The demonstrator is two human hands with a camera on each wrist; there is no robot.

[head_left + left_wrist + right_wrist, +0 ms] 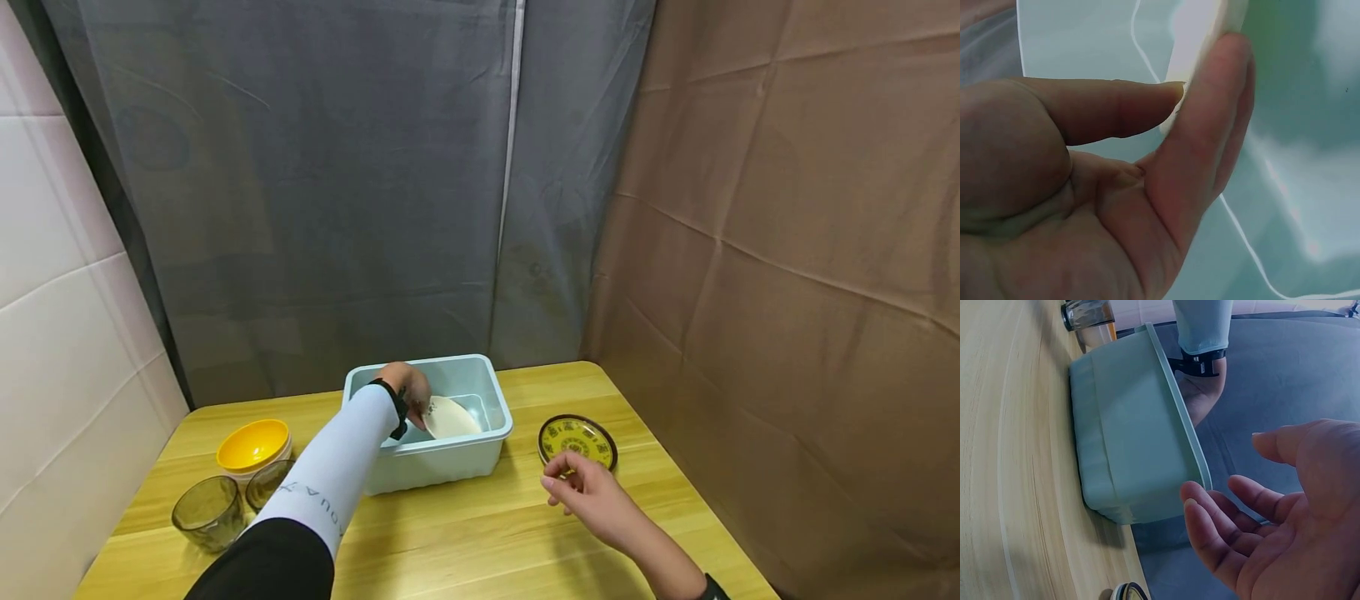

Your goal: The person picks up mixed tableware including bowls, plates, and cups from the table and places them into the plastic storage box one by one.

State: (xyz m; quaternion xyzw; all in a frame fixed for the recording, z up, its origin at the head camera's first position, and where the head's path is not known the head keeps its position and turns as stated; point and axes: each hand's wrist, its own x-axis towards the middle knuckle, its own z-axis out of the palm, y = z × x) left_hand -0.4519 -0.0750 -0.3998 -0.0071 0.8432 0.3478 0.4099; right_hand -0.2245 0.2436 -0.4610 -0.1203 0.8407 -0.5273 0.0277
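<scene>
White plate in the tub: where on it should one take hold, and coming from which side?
The white plate is probably best pinched by its left rim, coming down from above: the tub walls it in on the sides but is open on top, and the plate's thin edge suits a pinch, as the left hand shows.
</scene>
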